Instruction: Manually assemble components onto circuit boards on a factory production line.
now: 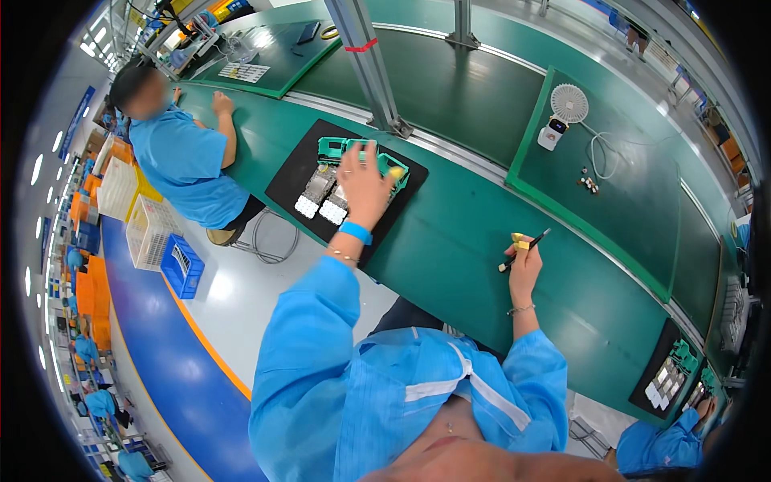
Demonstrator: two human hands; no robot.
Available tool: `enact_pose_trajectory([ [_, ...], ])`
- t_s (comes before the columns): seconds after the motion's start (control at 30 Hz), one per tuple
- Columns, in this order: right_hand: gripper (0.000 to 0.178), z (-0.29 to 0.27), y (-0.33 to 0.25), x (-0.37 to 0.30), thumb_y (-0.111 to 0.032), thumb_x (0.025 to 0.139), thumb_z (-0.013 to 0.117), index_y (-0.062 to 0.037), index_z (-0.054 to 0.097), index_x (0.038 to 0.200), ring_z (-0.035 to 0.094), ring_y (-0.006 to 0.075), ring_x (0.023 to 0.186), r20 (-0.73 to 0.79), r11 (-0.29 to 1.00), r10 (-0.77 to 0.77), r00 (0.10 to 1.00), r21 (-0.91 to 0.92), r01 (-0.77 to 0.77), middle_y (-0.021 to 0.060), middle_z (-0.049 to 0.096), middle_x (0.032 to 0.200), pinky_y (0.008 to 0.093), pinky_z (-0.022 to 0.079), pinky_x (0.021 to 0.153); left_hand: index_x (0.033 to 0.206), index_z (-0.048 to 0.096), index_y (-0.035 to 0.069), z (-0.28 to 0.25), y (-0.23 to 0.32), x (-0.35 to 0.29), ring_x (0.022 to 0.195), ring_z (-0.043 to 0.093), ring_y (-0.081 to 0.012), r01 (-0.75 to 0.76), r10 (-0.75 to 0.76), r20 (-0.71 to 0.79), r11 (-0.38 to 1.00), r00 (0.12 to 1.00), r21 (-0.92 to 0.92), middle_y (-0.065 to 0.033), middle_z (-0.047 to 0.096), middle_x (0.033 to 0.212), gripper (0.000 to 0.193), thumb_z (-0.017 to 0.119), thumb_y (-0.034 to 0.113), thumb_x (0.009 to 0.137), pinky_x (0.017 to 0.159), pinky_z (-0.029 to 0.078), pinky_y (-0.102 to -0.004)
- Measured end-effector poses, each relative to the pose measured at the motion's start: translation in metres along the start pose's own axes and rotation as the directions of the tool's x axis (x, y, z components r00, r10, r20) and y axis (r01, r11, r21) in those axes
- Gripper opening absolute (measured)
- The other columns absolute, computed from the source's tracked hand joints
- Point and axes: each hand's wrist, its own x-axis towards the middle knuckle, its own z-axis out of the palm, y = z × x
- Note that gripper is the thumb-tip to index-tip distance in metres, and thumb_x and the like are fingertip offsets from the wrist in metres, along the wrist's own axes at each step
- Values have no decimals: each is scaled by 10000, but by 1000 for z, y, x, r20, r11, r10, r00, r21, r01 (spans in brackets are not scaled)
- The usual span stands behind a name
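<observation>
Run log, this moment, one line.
left hand: spread over black mat, contact unclear | right hand: holding black pen-like tool over green bench | on mat: green frames, gray-white modules | across bench: white fan

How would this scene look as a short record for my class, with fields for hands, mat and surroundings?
Left hand: fingers spread over the black mat; contact unclear
Right hand: holding a black pen-like tool
Mat contents: green frames, grey-and-white modules
Surroundings: green bench; white fan at upper right; seated co-worker at left
</observation>
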Motion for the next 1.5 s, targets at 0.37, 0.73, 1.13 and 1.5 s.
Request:
enact_pose_trajectory([
  [0.37, 292, -1, -4, -3, -250, 968, 448, -21, 627, 938, 479, 69, 537, 59, 999, -10, 998, -42, 13, 18, 605, 641, 234, 361, 488, 1327, 418, 21, 38, -255, 10, 1209, 438, -364, 408, -362, 336, 910, 870, -77, -213, 460, 1323, 582, 416, 441, 925, 1016, 343, -427],
  [0.73, 324, 24, -72, -22, -285, 982, 425, -12, 590, 1036, 500, 63, 618, 155, 955, 200, 967, 189, -227, 24, 605, 826, 208, 409, 545, 1102, 591, 118, 10, -168, -23, 1057, 482, -309, 332, -298, 170, 914, 939, -233, -104, 558, 1116, 371, 534, 412, 883, 904, 379, -434],
  [1.13, 367, 163, -157, 88, -341, 818, 634, -115, 615, 1106, 606, 261, 836, 622, 653, -180, 762, -504, 565, 63, 598, 968, 362, 488, 695, 1223, 489, -11, -21, -137, 47, 1009, 507, -351, 74, 155, 361, 834, 920, -546, -171, 559, 1101, 441, 575, 227, 861, 884, 394, -431],
  [1.5, 206, 208, -128, 96, -201, 783, 624, -133, 689, 966, 636, 265, 779, 643, 553, -91, 761, -603, 576, 80, 660, 807, 390, 514, 688, 1160, 561, 19, 2, -102, 81, 858, 557, -285, -300, 381, 217, 895, 898, -329, -111, 561, 920, 370, 569, 64, 794, 728, 433, -402],
])
